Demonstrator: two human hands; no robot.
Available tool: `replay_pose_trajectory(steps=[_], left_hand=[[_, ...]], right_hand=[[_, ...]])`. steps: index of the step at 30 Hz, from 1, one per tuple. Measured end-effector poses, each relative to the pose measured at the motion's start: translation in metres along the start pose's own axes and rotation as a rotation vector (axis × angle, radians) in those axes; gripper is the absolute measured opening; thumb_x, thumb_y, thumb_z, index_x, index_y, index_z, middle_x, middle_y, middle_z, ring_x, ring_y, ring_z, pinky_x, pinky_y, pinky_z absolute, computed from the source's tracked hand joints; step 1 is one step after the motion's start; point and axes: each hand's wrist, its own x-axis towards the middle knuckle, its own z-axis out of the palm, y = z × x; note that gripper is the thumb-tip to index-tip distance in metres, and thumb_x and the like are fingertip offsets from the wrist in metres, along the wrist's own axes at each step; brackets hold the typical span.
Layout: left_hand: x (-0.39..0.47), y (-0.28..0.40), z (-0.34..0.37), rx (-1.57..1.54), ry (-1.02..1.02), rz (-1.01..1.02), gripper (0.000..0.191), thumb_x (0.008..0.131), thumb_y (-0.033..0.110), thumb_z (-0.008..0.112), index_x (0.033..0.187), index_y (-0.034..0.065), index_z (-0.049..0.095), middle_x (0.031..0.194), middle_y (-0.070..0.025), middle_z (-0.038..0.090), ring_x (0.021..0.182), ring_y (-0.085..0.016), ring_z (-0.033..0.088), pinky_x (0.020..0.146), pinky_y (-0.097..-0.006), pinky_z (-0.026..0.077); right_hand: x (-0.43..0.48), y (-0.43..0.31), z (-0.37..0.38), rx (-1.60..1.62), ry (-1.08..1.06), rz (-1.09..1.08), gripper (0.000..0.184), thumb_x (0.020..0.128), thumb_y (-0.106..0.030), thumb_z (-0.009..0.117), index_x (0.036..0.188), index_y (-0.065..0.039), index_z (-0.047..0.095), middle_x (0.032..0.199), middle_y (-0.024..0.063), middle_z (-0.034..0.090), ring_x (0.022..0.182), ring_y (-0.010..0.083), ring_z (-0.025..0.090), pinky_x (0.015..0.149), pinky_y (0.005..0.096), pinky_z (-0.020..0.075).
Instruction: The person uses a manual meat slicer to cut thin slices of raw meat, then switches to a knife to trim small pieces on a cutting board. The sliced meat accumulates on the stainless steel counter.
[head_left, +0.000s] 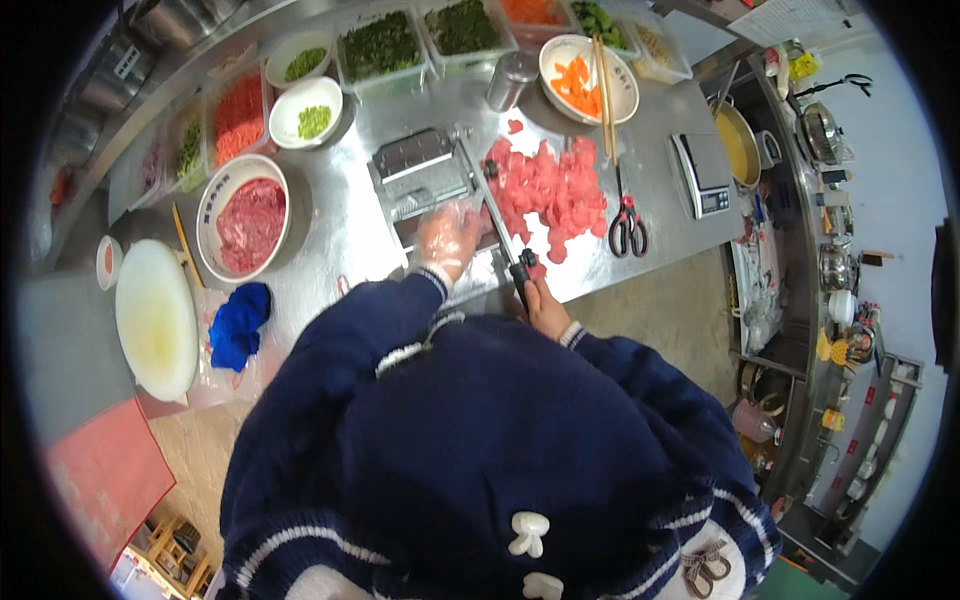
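A metal manual meat slicer with a long blade stands on the steel counter. My left hand, in a clear plastic glove, lies on the slicer's bed beside the blade; what is under the palm is hidden, so I cannot tell if it grips anything. At the blade's near end my right hand is closed round the black handle. Thin slices of raw red meat lie spread to the right of the blade. Left of the slicer, a white bowl holds raw meat.
Black and red scissors, a digital scale and a bowl of orange pieces with chopsticks lie right. A metal shaker stands behind. Left are a white cutting board and blue cloth. Vegetable tubs line the back.
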Motion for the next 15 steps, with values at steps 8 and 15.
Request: replay_pose_trajectory(steps=[8,15], left_hand=[[-0.004,0.001,0.002,-0.13,0.029,-0.005,0.023,0.076,0.022,0.071,0.09,0.0053,0.063,0.077,-0.0073,0.067,0.073,-0.02,0.065,0.069,-0.0321,0.05],[-0.004,0.003,0.005,-0.098,0.006,0.03,0.019,0.078,0.019,0.069,0.09,0.0065,0.061,0.078,-0.0097,0.066,0.072,-0.023,0.065,0.067,-0.0337,0.05]], right_hand=[[-0.017,-0.062,-0.053,-0.212,-0.299,-0.021,0.044,0.08,-0.006,0.058,0.119,0.002,0.039,0.115,0.0256,0.046,0.08,0.0417,0.057,0.069,0.0437,0.0495],[-0.019,-0.065,-0.032,-0.072,-0.104,0.044,0.031,0.098,-0.028,0.037,0.108,0.001,0.042,0.082,0.0322,0.058,0.082,0.0501,0.055,0.07,0.0503,0.0436]])
